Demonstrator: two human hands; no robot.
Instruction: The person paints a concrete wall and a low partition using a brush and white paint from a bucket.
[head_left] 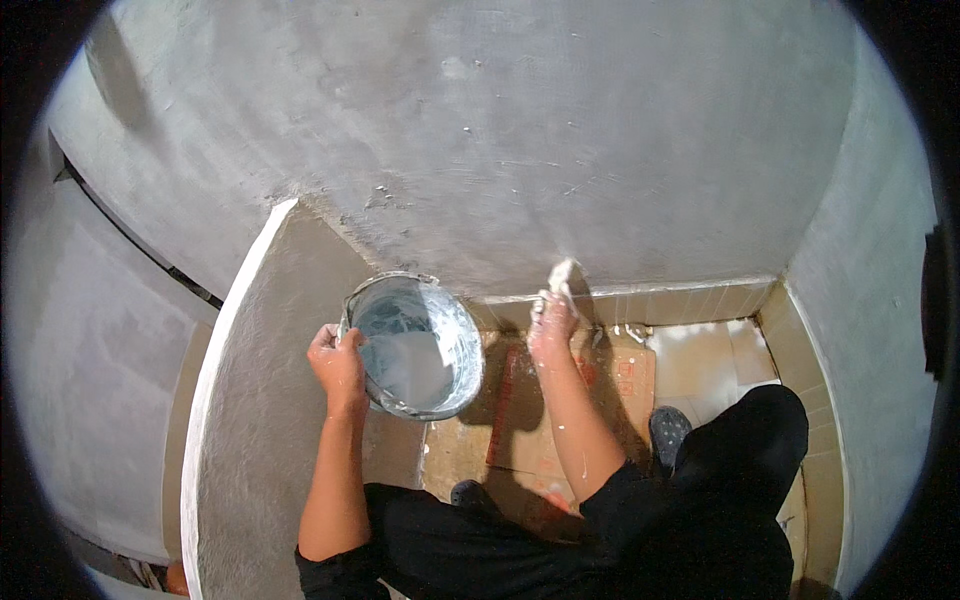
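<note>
My left hand (338,358) is closed on the left rim of a round bucket (474,350), its inside smeared with white. Thin, milky grey-white liquid (408,366) lies in the bottom, and the bucket tips a little toward me. To the right, my right hand (553,322) is closed around a whitish, rag-like wad (563,274), whose exact kind I cannot make out. The wad is at the foot of the grey plastered wall (620,150), just above the tan skirting strip. White splashes mark both hands and forearms.
A low partition with a white edge (232,300) curves along the left. Flattened cardboard (625,385) covers the floor, wet and pale at the right. My dark shoe (668,436) stands there. Another grey wall (880,300) rises on the right.
</note>
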